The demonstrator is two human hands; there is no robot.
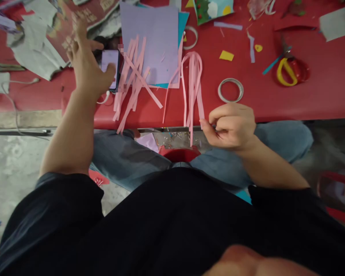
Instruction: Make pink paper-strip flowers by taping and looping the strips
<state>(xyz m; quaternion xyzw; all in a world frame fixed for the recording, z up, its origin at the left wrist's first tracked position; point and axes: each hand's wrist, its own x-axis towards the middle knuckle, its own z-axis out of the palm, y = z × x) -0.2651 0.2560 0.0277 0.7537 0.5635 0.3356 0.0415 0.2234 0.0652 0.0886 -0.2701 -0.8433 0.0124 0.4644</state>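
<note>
My left hand (87,67) has its fingers spread over a phone (112,63) with a lit screen, the thumb lying across the screen. My right hand (232,124) is curled near the table's front edge, its thumb tip at the lower end of a pink paper strip (199,96). That strip belongs to a looped bundle of pink strips (192,73) whose ends hang past the edge. Loose pink paper strips (133,76) lie crossed between the phone and the bundle, partly on a lilac paper sheet (156,34).
On the red table (255,103), a tape roll (230,90) sits beyond my right hand, and scissors (290,69) with yellow and red handles lie further right. Crumpled grey paper (36,50) and a white cable (14,99) are at left. A yellow scrap (226,56) lies behind the tape.
</note>
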